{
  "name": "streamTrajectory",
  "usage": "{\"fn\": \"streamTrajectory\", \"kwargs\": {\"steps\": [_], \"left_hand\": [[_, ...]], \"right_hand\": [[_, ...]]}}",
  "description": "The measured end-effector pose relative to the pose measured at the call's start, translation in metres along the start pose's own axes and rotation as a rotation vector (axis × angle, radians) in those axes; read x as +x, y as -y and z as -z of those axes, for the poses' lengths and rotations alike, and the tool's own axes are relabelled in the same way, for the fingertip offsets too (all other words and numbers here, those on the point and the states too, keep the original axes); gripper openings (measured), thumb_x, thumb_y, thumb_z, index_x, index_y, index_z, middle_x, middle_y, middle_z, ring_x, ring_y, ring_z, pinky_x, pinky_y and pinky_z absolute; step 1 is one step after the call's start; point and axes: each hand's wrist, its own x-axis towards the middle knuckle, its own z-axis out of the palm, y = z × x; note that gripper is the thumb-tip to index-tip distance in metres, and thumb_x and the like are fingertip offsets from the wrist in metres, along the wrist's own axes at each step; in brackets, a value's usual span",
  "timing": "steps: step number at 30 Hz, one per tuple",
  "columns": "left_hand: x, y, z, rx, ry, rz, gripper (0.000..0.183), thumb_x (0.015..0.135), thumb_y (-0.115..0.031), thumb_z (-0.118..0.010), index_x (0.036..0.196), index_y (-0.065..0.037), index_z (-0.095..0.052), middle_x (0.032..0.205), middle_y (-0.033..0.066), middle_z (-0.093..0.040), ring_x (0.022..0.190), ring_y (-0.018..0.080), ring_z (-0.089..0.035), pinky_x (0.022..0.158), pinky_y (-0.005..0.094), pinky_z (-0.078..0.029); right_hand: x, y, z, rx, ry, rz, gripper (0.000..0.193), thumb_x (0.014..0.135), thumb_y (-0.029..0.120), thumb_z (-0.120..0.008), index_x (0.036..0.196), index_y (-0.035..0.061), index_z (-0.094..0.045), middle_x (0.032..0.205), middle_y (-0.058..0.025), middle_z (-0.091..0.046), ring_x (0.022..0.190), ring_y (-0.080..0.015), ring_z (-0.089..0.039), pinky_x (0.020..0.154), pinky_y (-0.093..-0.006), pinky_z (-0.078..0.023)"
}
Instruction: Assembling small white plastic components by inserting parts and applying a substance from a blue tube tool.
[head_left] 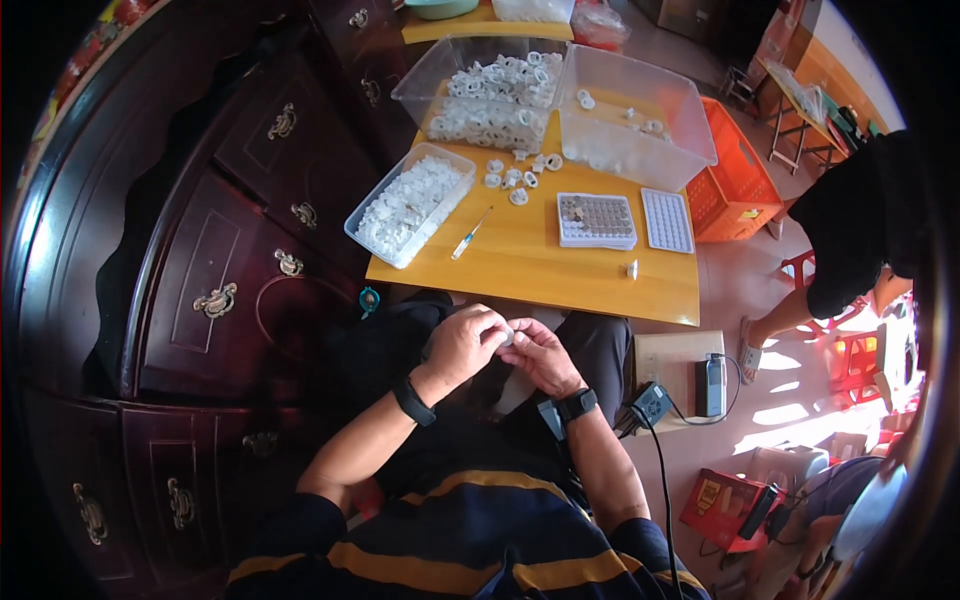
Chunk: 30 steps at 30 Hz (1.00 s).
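Over my lap, just off the table's near edge, both hands meet around a small round whitish part (507, 338). My left hand (468, 338) pinches it from one side. From the other side the fingertips of my right hand (541, 353) are closed on it too, and the fingers cover much of it. On the yellow table (450, 287) ahead lie several loose white ring-shaped pieces (518, 197) and a slim screwdriver-like tool (470, 234). A white tray of small metallic parts (597, 220) stands to the right, with one small part (632, 269) alone near it.
A shallow tub of white pieces (385, 255) sits at the table's left. Behind are a full clear bin (425, 88) and a nearly bare one (640, 80). A white grid tray (690, 232) and orange crate (735, 200) are at right. Dark drawers (240, 240) border the left; people stand right.
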Motion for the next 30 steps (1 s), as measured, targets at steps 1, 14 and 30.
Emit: {"fn": "streamTrajectory", "kwargs": {"steps": [1,14,30], "left_hand": [[-0.002,0.003,-0.003,-0.02,-0.031,-0.006,0.008,0.079,-0.007,-0.072,0.081,-0.004,-0.065,0.08,0.0111,-0.065,0.072,0.0292,-0.066,0.064,0.0359,-0.052],[0.013,0.018,0.01,-0.16,0.196,0.164,0.013,0.078,-0.009,-0.075,0.082,-0.003,-0.064,0.073,0.0068,-0.066,0.069,0.0174,-0.066,0.065,0.0302,-0.051],[-0.013,0.004,0.01,0.204,0.134,-0.109,0.023,0.076,-0.006,-0.065,0.099,-0.006,-0.063,0.085,0.0127,-0.063,0.081,0.0323,-0.065,0.07,0.0413,-0.054]], "right_hand": [[0.001,-0.001,0.002,0.005,0.007,0.011,0.023,0.099,0.01,-0.055,0.121,0.0024,-0.056,0.112,-0.0093,-0.065,0.1,-0.02,-0.068,0.087,-0.0302,-0.058],[0.0,0.004,0.0,-0.194,0.021,0.013,0.021,0.098,0.009,-0.056,0.118,0.0025,-0.057,0.112,-0.011,-0.066,0.099,-0.0214,-0.068,0.086,-0.0316,-0.057],[-0.001,-0.003,-0.007,-0.198,0.006,-0.062,0.023,0.097,0.013,-0.06,0.118,0.0057,-0.057,0.108,-0.0047,-0.064,0.095,-0.0143,-0.065,0.086,-0.028,-0.055]]}}
